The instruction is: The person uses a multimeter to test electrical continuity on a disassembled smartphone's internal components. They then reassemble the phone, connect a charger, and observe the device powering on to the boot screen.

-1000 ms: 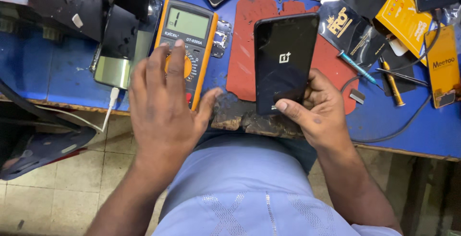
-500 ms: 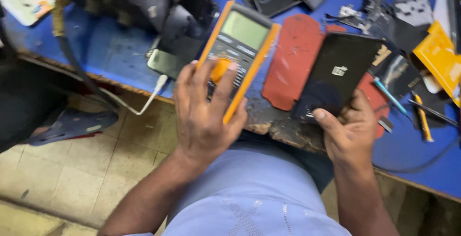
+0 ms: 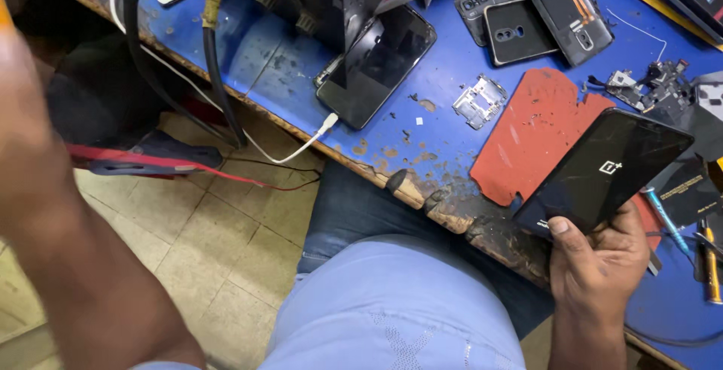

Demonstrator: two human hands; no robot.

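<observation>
Clearly thin, stiff, glossy black slab phone (image 3: 602, 170): light, slippery, breakable; gripped at its lower end by right hand (image 3: 599, 261) over scuffed blue table (image 3: 444, 68) edge. Best pinched along both long edges. Left hand (image 3: 15, 61) blurred, grip unreadable.

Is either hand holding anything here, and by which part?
The right hand grips the black phone by its lower end, thumb on the back panel. The left hand is out of frame, only the forearm shows, so its hold cannot be told.
</observation>
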